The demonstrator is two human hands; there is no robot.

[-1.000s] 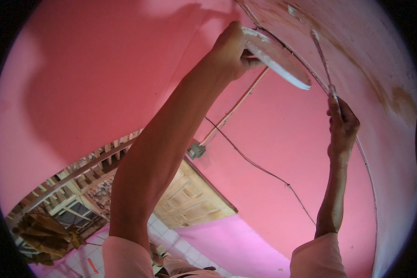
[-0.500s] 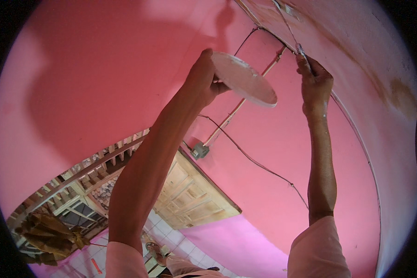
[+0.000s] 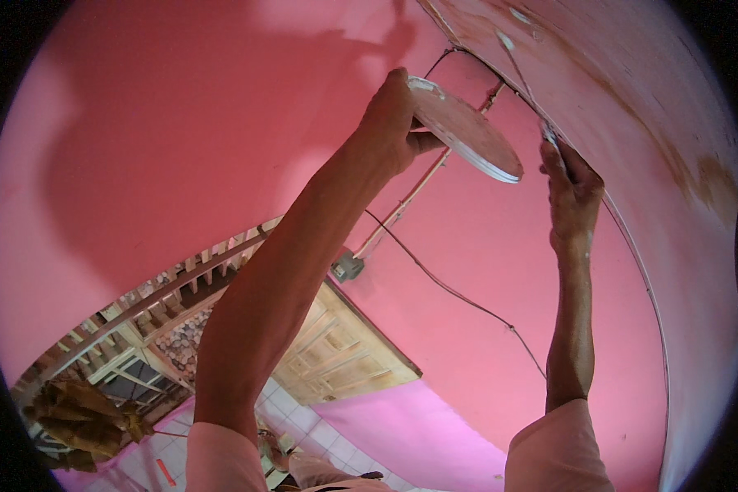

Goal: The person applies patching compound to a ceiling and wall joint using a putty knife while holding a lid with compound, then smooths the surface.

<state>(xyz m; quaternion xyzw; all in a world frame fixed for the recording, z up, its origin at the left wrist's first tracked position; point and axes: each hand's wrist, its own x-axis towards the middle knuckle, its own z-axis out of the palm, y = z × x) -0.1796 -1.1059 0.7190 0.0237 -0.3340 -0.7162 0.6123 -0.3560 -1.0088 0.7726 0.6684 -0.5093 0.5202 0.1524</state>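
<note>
Since the last frame both arms have shifted right a bit, and the round white board (image 3: 466,131) is tilted more edge-on now. Left hand (image 3: 394,123) is closed on its near rim, thumb underneath, fingers hidden behind it, so the board sticks out to the right of that hand. Looks stiff, flat and fairly light to me, smeared with white stuff so probably a bit slick; the rim seems like the only sensible place to hold it. Right hand (image 3: 572,193) is wrapped shut round a thin tool handle (image 3: 547,131) poking up at the ceiling (image 3: 631,74), just right of the board.
</note>
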